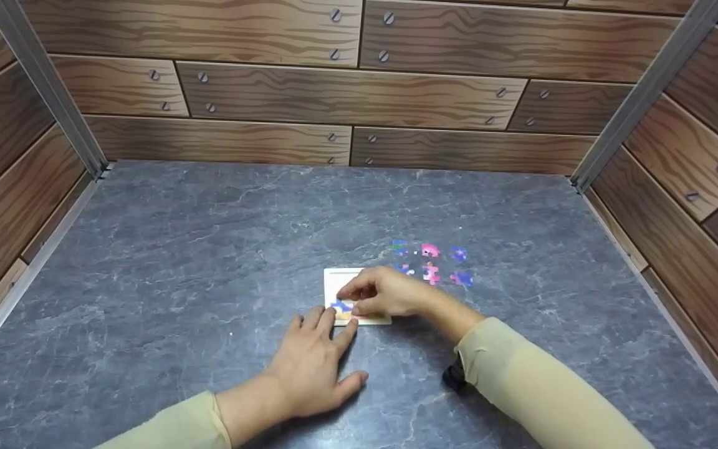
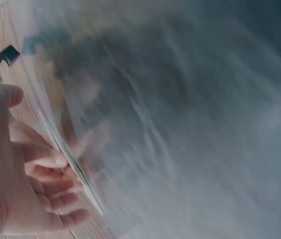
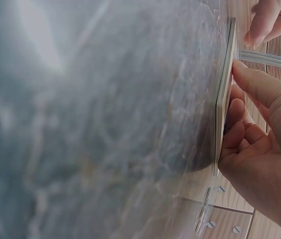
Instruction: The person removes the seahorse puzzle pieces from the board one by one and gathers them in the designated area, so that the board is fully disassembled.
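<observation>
A small square white puzzle tray [image 1: 329, 280] lies flat on the table, with blue and orange printed pieces in its near left part. Over it, my right hand [image 1: 393, 293] curls its fingers down, thumb and forefinger at either side of a blue jigsaw puzzle piece [image 1: 340, 305]. In the right wrist view the tray [image 3: 223, 94] appears edge-on beside the fingers, which partly hide the piece. My left hand [image 1: 312, 362] spreads its fingers, with the fingertips [image 1: 329, 312] at the tray's near left edge and the thumb out to the side.
Several loose jigsaw pieces in pink, blue and purple, among them a pink one [image 1: 430, 250], lie in two rows to the right beyond the tray. Wood-patterned walls [image 1: 272, 93] enclose the grey marbled table [image 1: 209, 249] at the back and sides.
</observation>
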Available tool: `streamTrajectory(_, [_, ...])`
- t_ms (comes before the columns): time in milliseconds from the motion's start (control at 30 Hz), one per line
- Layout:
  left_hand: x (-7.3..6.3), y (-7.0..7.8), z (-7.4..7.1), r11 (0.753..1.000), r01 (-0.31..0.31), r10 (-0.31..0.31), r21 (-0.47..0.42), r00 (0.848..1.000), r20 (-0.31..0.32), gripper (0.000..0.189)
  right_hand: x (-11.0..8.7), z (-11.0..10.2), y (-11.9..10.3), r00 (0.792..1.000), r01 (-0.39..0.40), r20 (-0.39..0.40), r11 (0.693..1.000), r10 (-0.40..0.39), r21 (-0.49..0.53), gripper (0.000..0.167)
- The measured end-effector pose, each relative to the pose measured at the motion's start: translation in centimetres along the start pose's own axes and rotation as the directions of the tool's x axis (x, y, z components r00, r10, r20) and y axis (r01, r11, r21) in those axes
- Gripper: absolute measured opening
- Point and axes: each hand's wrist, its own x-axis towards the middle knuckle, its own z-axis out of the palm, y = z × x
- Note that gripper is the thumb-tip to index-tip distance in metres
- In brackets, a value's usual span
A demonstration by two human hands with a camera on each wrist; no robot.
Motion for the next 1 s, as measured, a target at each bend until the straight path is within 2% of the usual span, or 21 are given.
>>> streamTrajectory(100, [0.02,0.37,0.17,1.000,0.019,-0.019,0.015,1.000,0.007,0.083,0.02,-0.03,-0.01,1.000,0.001,0.000,1.000,-0.001,0.002,0.034])
streamTrajectory(267, [0.19,0.04,0.47,0.999,0.023,-0.023,0.027,1.000,0.000,0.082,0.00,-0.06,-0.08,1.000,0.000,0.004,1.000,0.000,0.000,0.034])
streamTrajectory(467, [0.16,-0.13,0.69,0.999,0.037,-0.037,-0.020,0.999,-0.009,0.081,0.01,-0.14,-0.14,1.000,-0.003,0.014,1.000,0.003,-0.005,0.034])
streamTrajectory(700, [0.21,0.17,0.71,0.994,0.071,-0.070,-0.079,0.997,0.016,0.081,0.13,-0.30,-0.06,0.999,-0.001,0.037,1.000,0.001,-0.019,0.034])
streamTrajectory(1000, [0.28,-0.10,0.79,0.995,0.069,-0.067,-0.073,0.997,0.029,0.082,0.35,-0.40,-0.36,0.998,-0.038,0.057,0.999,0.038,-0.004,0.032])
